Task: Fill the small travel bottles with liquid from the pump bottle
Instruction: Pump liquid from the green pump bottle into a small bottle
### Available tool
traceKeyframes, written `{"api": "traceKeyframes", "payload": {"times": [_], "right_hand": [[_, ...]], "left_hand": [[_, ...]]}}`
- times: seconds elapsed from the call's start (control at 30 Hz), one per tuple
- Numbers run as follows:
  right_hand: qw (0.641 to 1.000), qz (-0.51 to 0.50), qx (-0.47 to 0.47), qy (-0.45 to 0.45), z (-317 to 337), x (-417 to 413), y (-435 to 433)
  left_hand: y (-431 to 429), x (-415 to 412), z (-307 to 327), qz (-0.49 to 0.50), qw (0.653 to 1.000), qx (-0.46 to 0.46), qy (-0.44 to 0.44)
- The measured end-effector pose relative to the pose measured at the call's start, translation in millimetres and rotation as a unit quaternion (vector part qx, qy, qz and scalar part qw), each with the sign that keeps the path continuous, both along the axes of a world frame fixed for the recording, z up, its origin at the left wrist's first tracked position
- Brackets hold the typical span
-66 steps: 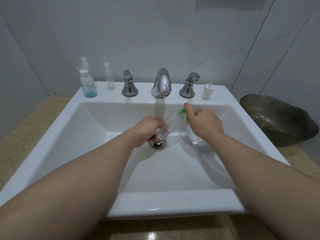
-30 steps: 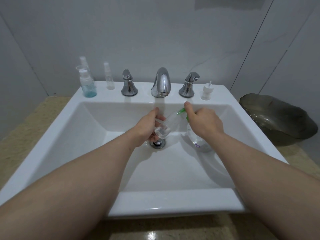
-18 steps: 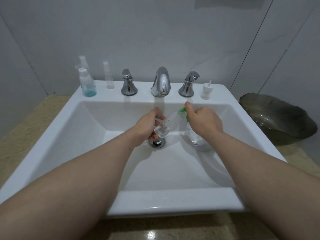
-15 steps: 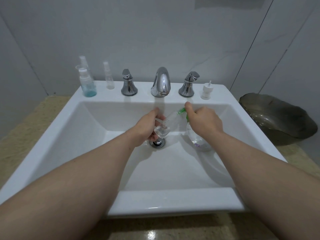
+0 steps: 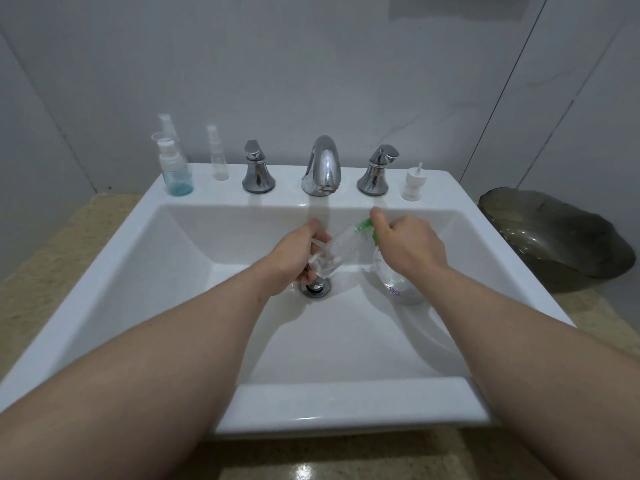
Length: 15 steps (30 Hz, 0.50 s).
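White sink basin (image 5: 346,400) filling mid-frame, chrome drain (image 5: 315,289) dead centre. Just above the drain: left hand (image 5: 291,259) curled round a small clear travel bottle (image 5: 332,253), tilted, open end up toward the green pump head (image 5: 363,226). Bit of clear liquid pooled in the low end. Right beside it, pump bottle (image 5: 391,278) down in the basin, right hand (image 5: 408,247) wrapped over its top, index finger up on the pump. Upper left on the ledge: teal-tinted spray bottle (image 5: 176,174) plus a skinny clear one (image 5: 218,157). Loose white pump top (image 5: 412,187) right of the faucet (image 5: 322,168). Dark bowl (image 5: 554,233) at the right edge.
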State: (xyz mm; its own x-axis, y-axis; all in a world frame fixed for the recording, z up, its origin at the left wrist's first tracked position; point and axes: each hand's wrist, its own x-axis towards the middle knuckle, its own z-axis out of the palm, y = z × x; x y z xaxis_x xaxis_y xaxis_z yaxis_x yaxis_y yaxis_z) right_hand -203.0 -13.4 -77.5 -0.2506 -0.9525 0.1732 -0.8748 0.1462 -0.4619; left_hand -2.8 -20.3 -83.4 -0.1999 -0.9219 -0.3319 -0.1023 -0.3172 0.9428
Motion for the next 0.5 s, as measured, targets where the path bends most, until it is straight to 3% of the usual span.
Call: {"api": "traceKeyframes", "payload": {"times": [0.5], "right_hand": [[1.0,-0.007,0.003,0.015,-2.2,1.0,-2.6]], "left_hand": [[5.4,-1.0,6.7,-0.007,1.0,-0.009,-0.004]]}}
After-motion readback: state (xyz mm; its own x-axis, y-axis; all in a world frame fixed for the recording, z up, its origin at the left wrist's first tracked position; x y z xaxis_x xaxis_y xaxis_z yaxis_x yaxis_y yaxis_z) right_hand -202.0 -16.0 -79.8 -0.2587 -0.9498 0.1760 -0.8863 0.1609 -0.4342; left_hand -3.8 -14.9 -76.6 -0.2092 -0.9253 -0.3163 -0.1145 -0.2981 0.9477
